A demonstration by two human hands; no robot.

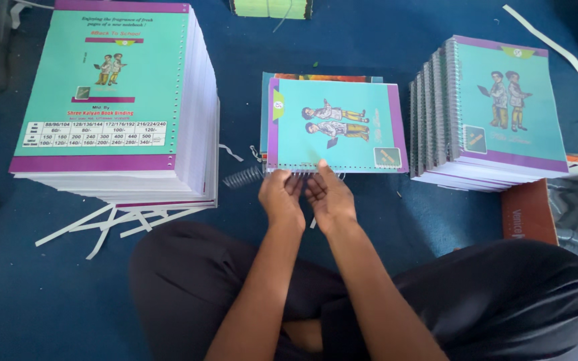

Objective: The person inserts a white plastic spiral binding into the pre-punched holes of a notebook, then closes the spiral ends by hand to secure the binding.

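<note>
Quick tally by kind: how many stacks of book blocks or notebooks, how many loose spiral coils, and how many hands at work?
Stacks: 3: unbound stack, middle stack, spiral-bound stack
Loose spiral coils: 1: coil
Hands: 2: left hand, right hand, both at the middle stack's punched edge
Total: 6

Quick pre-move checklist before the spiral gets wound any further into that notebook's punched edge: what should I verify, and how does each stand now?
1. Notebook lies flat on the blue floor, punched edge toward the person: ok.
2. Left hand and right hand both at that edge: ok.
3. Spiral coil lies at the edge, sticking out to the left: ok.
4. Coil threaded through every hole: cannot tell, fingers cover it.
5. Cover aligned with the pages beneath: cannot tell.
6. Bound stack and unbound stack stand apart from the hands: ok.
</note>
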